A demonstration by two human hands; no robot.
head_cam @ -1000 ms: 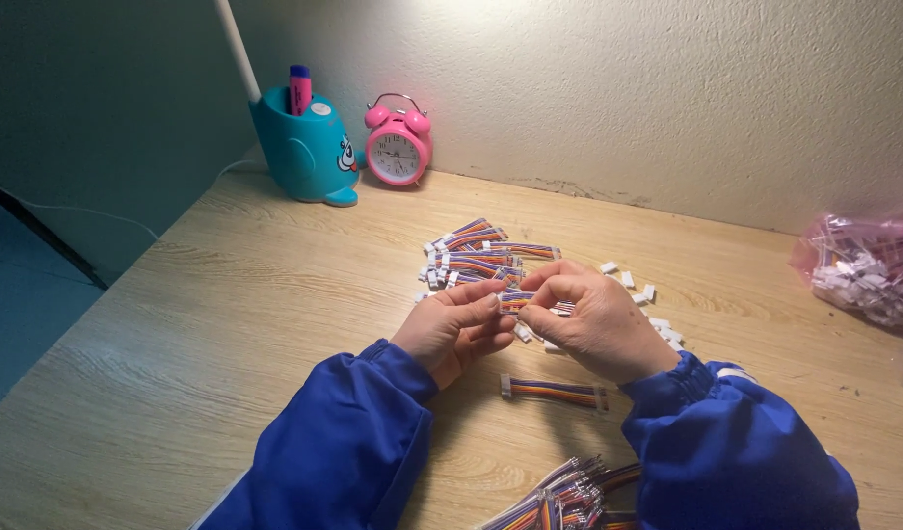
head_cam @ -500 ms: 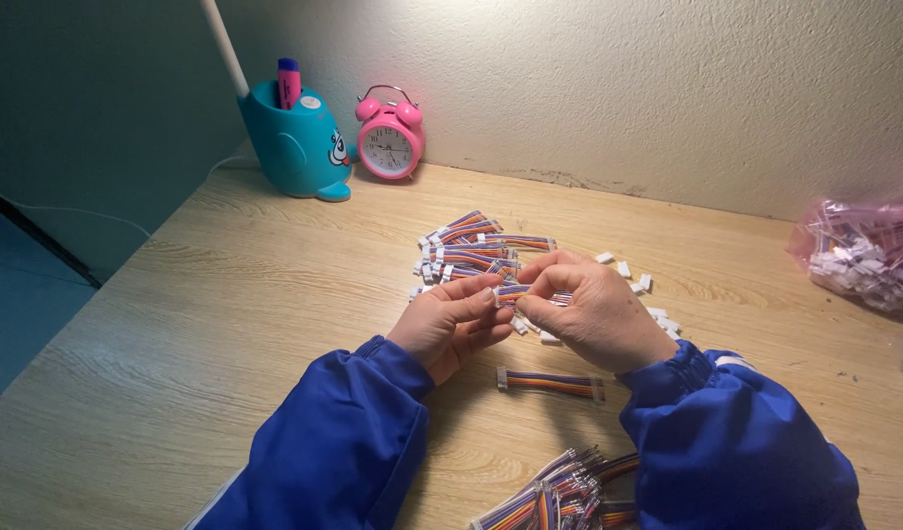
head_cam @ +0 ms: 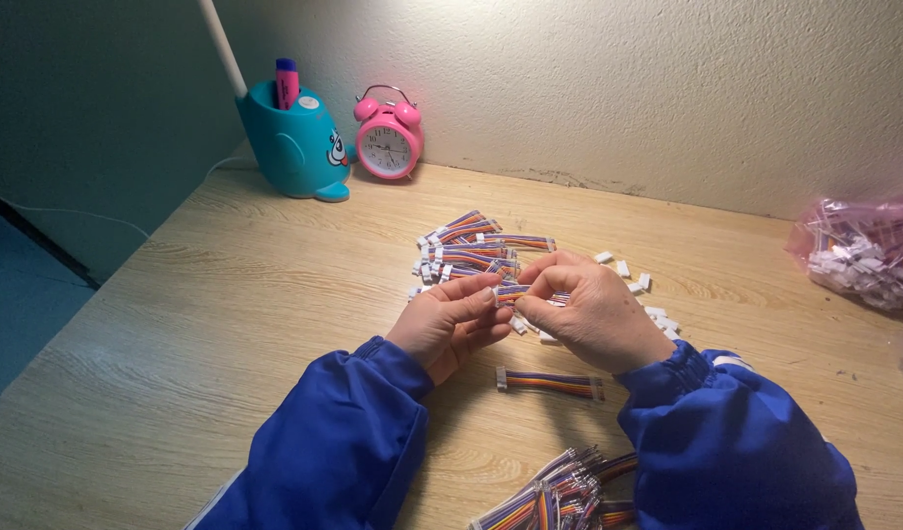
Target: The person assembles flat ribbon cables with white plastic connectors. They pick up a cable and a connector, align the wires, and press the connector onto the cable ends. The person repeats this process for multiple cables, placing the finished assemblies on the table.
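Hands, left and right, pinched on one rainbow ribbon cable at frame centre, apparently seating its connector; pressing squarely seems needed next.

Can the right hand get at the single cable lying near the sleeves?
Probably yes: the single cable lies uncovered just below the right hand, but both hands now hold another cable.

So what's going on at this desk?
A person in blue sleeves holds one short multicoloured ribbon cable between the left hand and the right hand, fingers pinched at its ends. Just beyond lies a pile of similar cables, with small white connectors scattered to the right. One finished-looking cable lies below the hands on the wooden desk.
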